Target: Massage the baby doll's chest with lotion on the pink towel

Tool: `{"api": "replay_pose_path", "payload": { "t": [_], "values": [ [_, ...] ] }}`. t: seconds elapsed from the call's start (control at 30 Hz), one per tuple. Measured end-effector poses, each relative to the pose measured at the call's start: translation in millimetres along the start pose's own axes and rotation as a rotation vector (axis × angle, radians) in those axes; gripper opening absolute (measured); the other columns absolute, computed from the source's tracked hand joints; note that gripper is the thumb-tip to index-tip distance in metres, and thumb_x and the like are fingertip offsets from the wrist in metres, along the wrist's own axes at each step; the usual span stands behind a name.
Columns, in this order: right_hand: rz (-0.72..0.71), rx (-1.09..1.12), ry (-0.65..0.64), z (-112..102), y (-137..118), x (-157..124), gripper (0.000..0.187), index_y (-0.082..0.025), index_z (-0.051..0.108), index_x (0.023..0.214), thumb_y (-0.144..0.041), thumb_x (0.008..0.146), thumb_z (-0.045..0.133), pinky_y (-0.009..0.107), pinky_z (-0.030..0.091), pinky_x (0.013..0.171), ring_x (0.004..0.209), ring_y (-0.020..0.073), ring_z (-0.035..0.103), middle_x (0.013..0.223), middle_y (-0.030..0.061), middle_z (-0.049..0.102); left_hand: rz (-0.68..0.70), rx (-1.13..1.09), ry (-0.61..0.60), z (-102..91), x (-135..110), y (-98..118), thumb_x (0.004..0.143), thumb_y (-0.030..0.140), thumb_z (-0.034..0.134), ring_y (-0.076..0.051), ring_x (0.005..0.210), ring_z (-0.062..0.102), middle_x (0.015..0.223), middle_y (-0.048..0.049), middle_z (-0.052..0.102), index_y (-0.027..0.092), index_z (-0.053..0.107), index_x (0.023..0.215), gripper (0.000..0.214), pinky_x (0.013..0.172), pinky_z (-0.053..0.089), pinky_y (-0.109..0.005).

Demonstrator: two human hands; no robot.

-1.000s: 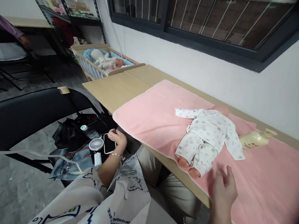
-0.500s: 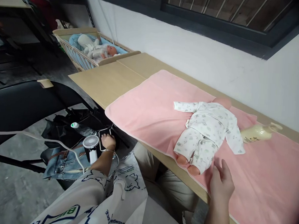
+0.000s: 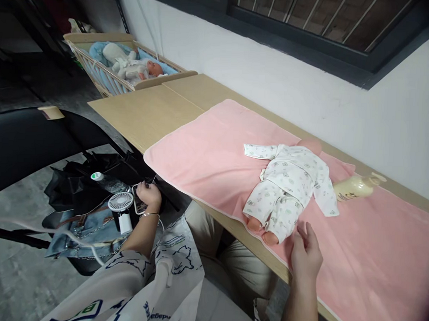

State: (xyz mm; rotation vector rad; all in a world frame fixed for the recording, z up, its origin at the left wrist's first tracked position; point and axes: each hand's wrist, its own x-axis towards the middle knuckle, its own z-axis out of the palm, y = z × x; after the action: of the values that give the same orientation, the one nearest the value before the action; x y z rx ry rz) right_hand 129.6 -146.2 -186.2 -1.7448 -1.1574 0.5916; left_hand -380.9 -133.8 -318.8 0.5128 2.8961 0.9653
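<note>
Pink cloth (image 3: 361, 245) around the right grip (image 3: 306, 256): fingers spread, loosely bent, holding nothing; can't tell if they touch the cloth. Doll (image 3: 289, 171) in white printed top and pants lies on the cloth, just ahead-left of that grip, feet (image 3: 270, 237) nearest, head at the far end. Pump bottle (image 3: 355, 188) ahead-right of same grip, just beside the doll's sleeve (image 3: 325, 197). Left grip (image 3: 150, 194): off the near edge of the tabletop (image 3: 145, 113), fingers curled at a white-edged device (image 3: 137, 207); can't tell if pinching it. White handheld fan (image 3: 120, 202) just left of it, clear bottle (image 3: 112, 184) past the fan, denim bag (image 3: 84, 232) lower left, black chair (image 3: 31, 146) further left. Slatted crib (image 3: 98, 38) with second doll (image 3: 131, 70) well ahead-left of both grips
</note>
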Motion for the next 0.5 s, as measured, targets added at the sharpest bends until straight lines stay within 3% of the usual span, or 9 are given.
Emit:
{"api": "replay_pose_path", "payload": {
  "t": [0.07, 0.1, 0.17, 0.23, 0.27, 0.3, 0.4, 0.5],
  "values": [
    [0.004, 0.010, 0.000, 0.1, -2.0, -1.2, 0.063, -0.021, 0.053, 0.144, -0.045, 0.087, 0.062, 0.048, 0.038, 0.116, 0.132, 0.0279, 0.056, 0.139, 0.0114, 0.062, -0.008, -0.075, 0.141, -14.5, -8.4, 22.8, 0.090, 0.015, 0.035, -0.030, 0.128, 0.044, 0.129, -0.0181, 0.053, 0.007, 0.046, 0.132, 0.044, 0.110, 0.033, -0.046],
    [0.007, 0.017, 0.002, 0.4, -2.8, -1.8, 0.063, -0.021, 0.052, 0.144, -0.046, 0.087, 0.062, 0.048, 0.039, 0.116, 0.132, 0.0279, 0.056, 0.139, 0.0114, 0.062, 0.027, -0.195, 0.284, -23.8, -14.8, 36.6, 0.089, 0.018, 0.041, -0.029, 0.122, 0.048, 0.121, -0.0149, 0.056, 0.011, 0.050, 0.128, 0.040, 0.109, 0.034, -0.046],
    [0.018, 0.036, 0.009, 0.9, -4.9, -3.2, 0.064, -0.021, 0.051, 0.145, -0.047, 0.087, 0.061, 0.048, 0.040, 0.115, 0.132, 0.0279, 0.056, 0.139, 0.0115, 0.062, 0.175, -0.460, 0.495, -45.7, -33.6, 69.0, 0.085, 0.020, 0.049, -0.025, 0.106, 0.054, 0.103, -0.0089, 0.055, 0.015, 0.052, 0.115, 0.031, 0.102, 0.041, -0.044],
    [0.028, 0.041, 0.020, 0.4, -9.0, -4.7, 0.065, -0.021, 0.051, 0.145, -0.048, 0.086, 0.060, 0.048, 0.041, 0.114, 0.131, 0.0287, 0.057, 0.139, 0.0119, 0.062, 0.366, -0.816, 0.603, -70.2, -61.6, 105.3, 0.083, 0.020, 0.051, -0.020, 0.088, 0.056, 0.096, -0.0049, 0.052, 0.018, 0.052, 0.108, 0.025, 0.089, 0.048, -0.039],
    [0.024, 0.032, 0.023, -0.7, -12.2, -5.6, 0.066, -0.021, 0.050, 0.146, -0.048, 0.086, 0.060, 0.049, 0.042, 0.113, 0.131, 0.0293, 0.057, 0.139, 0.0120, 0.062, 0.464, -0.983, 0.582, -82.8, -79.3, 123.5, 0.083, 0.021, 0.052, -0.017, 0.081, 0.055, 0.094, -0.0033, 0.052, 0.019, 0.052, 0.105, 0.021, 0.082, 0.049, -0.036],
    [0.011, 0.015, 0.021, -2.5, -16.6, -6.6, 0.066, -0.021, 0.050, 0.146, -0.048, 0.086, 0.059, 0.049, 0.042, 0.113, 0.131, 0.0301, 0.057, 0.139, 0.0123, 0.062, 0.552, -1.117, 0.505, -95.4, -99.1, 141.1, 0.084, 0.020, 0.053, -0.016, 0.078, 0.055, 0.092, -0.0022, 0.053, 0.021, 0.054, 0.101, 0.017, 0.076, 0.049, -0.033],
    [-0.080, -0.058, -0.025, -13.6, -37.2, -9.4, 0.065, -0.021, 0.051, 0.145, -0.048, 0.086, 0.058, 0.051, 0.041, 0.114, 0.133, 0.0321, 0.055, 0.142, 0.0121, 0.060, 0.856, -1.318, 0.017, -131.7, -167.1, 187.9, 0.090, 0.017, 0.053, -0.014, 0.074, 0.056, 0.083, -0.0004, 0.057, 0.023, 0.059, 0.100, 0.014, 0.069, 0.048, -0.029],
    [-0.247, -0.154, -0.058, -32.9, -68.3, -7.3, 0.060, -0.024, 0.056, 0.141, -0.048, 0.086, 0.057, 0.052, 0.039, 0.115, 0.136, 0.0321, 0.052, 0.143, 0.0091, 0.059, 1.071, -1.281, -0.475, -158.8, -239.5, 231.9, 0.092, 0.019, 0.052, -0.017, 0.088, 0.063, 0.094, -0.0049, 0.064, 0.022, 0.059, 0.109, 0.019, 0.082, 0.054, -0.036]
  ]
}}
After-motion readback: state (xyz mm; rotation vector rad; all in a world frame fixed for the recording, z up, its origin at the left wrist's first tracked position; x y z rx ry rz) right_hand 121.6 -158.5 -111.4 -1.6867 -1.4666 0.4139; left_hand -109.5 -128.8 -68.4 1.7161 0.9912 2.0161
